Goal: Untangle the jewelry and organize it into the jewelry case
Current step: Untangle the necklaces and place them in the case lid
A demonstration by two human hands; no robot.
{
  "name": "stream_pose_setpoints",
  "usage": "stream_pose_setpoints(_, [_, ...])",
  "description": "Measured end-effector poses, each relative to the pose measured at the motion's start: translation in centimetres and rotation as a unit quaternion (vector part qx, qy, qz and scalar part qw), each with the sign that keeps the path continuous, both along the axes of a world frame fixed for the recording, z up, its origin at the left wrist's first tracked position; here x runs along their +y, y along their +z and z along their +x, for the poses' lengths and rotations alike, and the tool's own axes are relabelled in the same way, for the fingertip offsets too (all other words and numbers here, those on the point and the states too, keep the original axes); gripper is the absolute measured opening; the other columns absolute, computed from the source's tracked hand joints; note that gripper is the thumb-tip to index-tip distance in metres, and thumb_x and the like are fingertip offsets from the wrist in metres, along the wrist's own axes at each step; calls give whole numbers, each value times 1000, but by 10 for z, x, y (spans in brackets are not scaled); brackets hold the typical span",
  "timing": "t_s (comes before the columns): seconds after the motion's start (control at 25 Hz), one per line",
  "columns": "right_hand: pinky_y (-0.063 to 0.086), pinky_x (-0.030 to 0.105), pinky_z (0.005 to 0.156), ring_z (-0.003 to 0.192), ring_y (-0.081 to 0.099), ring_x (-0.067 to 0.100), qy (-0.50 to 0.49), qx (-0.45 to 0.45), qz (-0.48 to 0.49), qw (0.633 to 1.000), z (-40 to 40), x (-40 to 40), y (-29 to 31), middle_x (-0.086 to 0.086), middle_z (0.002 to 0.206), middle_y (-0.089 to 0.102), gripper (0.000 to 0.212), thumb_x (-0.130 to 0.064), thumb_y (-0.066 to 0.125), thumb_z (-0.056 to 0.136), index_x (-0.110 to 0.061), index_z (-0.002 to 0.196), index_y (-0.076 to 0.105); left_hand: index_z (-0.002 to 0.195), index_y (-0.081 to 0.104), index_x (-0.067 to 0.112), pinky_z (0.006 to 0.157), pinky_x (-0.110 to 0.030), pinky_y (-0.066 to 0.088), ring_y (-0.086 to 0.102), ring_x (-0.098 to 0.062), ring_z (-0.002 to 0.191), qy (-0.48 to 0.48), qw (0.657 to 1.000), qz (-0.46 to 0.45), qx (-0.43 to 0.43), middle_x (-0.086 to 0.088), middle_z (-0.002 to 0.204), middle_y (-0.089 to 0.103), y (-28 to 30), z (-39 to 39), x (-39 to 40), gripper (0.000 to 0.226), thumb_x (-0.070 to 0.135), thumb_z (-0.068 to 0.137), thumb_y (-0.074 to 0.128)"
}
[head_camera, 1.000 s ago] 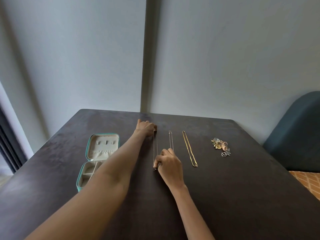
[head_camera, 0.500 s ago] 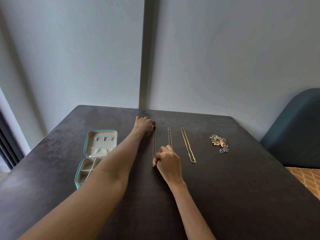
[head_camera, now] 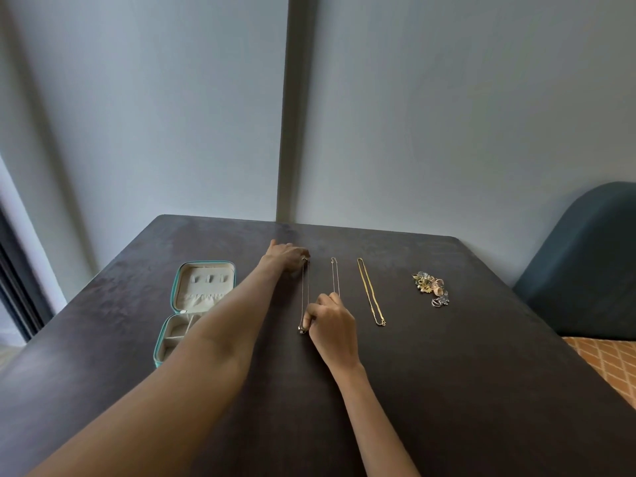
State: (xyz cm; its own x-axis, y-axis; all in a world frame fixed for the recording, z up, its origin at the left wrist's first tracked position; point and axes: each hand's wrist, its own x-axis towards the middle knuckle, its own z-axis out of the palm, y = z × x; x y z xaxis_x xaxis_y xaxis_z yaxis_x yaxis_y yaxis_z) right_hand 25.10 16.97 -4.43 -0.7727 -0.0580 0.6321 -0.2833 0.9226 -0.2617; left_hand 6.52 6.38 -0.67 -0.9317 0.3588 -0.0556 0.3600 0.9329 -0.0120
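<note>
Dark tabletop (head_camera: 447, 390) carried everything. Nearest, the right hand (head_camera: 332, 321) lay knuckles-up, fingers curled, pinching the near end of a thin necklace (head_camera: 303, 294). Left of that necklace the open teal jewelry case (head_camera: 192, 304) sat partly hidden behind the left forearm. Right of it lay a second thin chain (head_camera: 335, 275), a gold chain (head_camera: 370, 290), then a cluster of small jewelry (head_camera: 432, 287). Farthest, the left hand (head_camera: 287, 256) pinched the necklace's far end.

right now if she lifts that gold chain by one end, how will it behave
The gold chain would probably hang limp, since it lies as a thin doubled strand. It looks light. Its loose links might snag on the table or tangle again.
</note>
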Motion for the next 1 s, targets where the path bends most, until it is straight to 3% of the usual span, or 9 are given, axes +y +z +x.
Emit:
stream_pose_setpoints(0.12, [44, 21, 42, 59, 52, 13, -13, -6, -4, 1000, 7, -2, 1, -8, 57, 52, 33, 8, 69, 57, -22, 50, 57, 146, 21, 33, 109, -45, 21, 42, -29, 130, 15, 997, 39, -69, -12, 140, 46, 0, 14, 1, 66, 10, 87, 39])
stream_pose_setpoints(0.24, [44, 26, 50, 71, 55, 17, -29, -19, -62, 997, 15, 3, 2, -6, 67, 56, 32, 11, 55, 66, -20, 62, 60, 147, 11, 35, 112, -52, 20, 36, -34, 132, 37, 992, 106, -65, -13, 143, 39, 0, 29, -3, 69, 6, 87, 30])
stream_pose_setpoints(0.36, [38, 25, 60, 88, 53, 16, -47, -60, -143, 987, 25, 16, 8, -2, 83, 59, 36, 10, 42, 80, -17, 77, 65, 144, 26, 28, 109, -45, 23, 44, -31, 126, 1, 991, 129, 15, -12, 139, 41, 9, 58, 8, 53, 11, 94, 29])
stream_pose_setpoints(0.56, [33, 27, 64, 95, 54, 23, -131, -67, -246, 958, 27, 64, 28, 3, 93, 60, 32, 6, 42, 82, -14, 84, 67, 132, 47, 16, 105, -42, 26, 46, -26, 126, -37, 986, 149, 71, -9, 136, 47, 20, 91, 57, 38, 18, 95, 38])
stream_pose_setpoints(0.72, [39, 24, 70, 102, 59, 24, -162, -143, -260, 941, -18, 113, 45, 5, 109, 65, 31, -2, 41, 87, -13, 97, 68, 124, 53, 9, 102, -39, 32, 50, -28, 122, -28, 981, 164, 96, -11, 132, 52, 16, 74, 96, 35, 9, 91, 41])
stream_pose_setpoints(0.88, [47, 30, 90, 114, 58, 27, -149, -228, -247, 930, -81, 135, 48, 8, 121, 65, 32, -7, 43, 90, -11, 112, 67, 117, 55, 5, 97, -39, 38, 52, -32, 118, -31, 984, 148, 91, -14, 127, 55, 2, 38, 125, 29, 5, 92, 40])
stream_pose_setpoints(1.0, [46, 32, 86, 112, 58, 32, -140, -269, -213, 929, -122, 134, 40, 16, 117, 65, 27, -13, 46, 93, -5, 107, 68, 111, 54, 1, 91, -40, 43, 52, -35, 116, -12, 986, 156, 64, -16, 123, 54, -5, 7, 140, 25, -1, 91, 41])
